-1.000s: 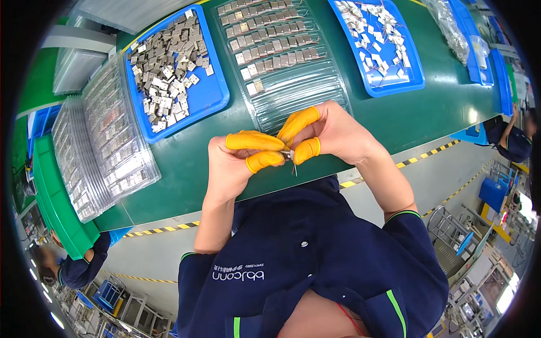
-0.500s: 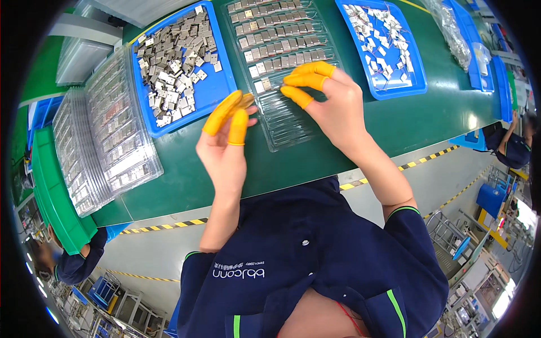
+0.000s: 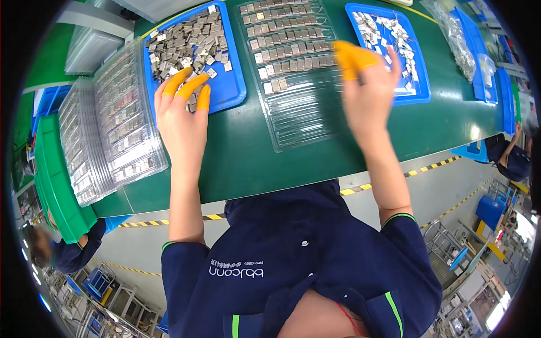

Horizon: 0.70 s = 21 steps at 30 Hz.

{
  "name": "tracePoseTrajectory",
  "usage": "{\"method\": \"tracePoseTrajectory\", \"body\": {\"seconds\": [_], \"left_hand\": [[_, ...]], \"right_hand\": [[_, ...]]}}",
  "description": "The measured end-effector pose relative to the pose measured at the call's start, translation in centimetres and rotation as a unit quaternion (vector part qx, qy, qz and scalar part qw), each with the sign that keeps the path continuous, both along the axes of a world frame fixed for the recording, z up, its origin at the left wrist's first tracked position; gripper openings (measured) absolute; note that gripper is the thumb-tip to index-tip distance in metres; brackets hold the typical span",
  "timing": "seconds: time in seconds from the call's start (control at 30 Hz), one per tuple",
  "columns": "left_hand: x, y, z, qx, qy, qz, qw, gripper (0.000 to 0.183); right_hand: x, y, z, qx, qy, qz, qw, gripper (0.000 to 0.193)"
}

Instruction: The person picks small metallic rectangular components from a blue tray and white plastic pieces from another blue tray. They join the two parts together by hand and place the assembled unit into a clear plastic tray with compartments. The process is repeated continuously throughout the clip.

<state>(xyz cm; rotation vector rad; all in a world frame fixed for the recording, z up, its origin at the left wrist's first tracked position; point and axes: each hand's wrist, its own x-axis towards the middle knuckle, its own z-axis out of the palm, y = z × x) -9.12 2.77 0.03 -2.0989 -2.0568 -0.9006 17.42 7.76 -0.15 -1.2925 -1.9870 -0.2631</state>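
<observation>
My left hand (image 3: 181,115), yellow cots on its fingertips, is over the near part of a blue tray (image 3: 232,97) heaped with small flat metal pieces (image 3: 189,42). Its fingers are apart, and nothing shows held in them. Blurred by motion, my right hand (image 3: 369,96) hovers at the near left edge of another blue tray (image 3: 420,97) holding small white pieces (image 3: 389,31) with thin wires. Whether its yellow-capped fingers hold anything is unclear. Between the hands lies a clear slotted plastic tray (image 3: 296,124) with rows of metal pieces; its nearest filled row shows three.
Filled clear plastic trays (image 3: 127,132) are stacked at the left, beside a green bin (image 3: 59,180). Clear plastic bags (image 3: 453,45) and more blue trays (image 3: 504,98) are at the right of the green table (image 3: 248,169). Other people (image 3: 513,149) sit at both sides.
My left hand has moved left from beside the clear tray to the metal pieces. My right hand has swung right toward the white pieces. A third piece now shows in the nearest filled row.
</observation>
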Motion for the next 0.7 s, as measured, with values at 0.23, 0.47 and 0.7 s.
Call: {"method": "tracePoseTrajectory", "body": {"seconds": [0.23, 0.47, 0.7], "left_hand": [[-0.2, 3.0, -0.7, -0.094, -0.014, 0.026, 0.995, 0.021], [1.8, 3.6, -1.7, -0.018, 0.098, 0.044, 0.994, 0.025], [1.7, 4.2, -2.6, -0.044, 0.028, 0.064, 0.997, 0.028]], "right_hand": [[8.2, 0.9, -0.2, -0.233, -0.04, -0.181, 0.955, 0.032], [9.6, 1.8, -1.3, -0.33, 0.055, -0.194, 0.922, 0.03], [9.6, 1.9, -1.4, -0.288, 0.19, -0.185, 0.92, 0.026]]}}
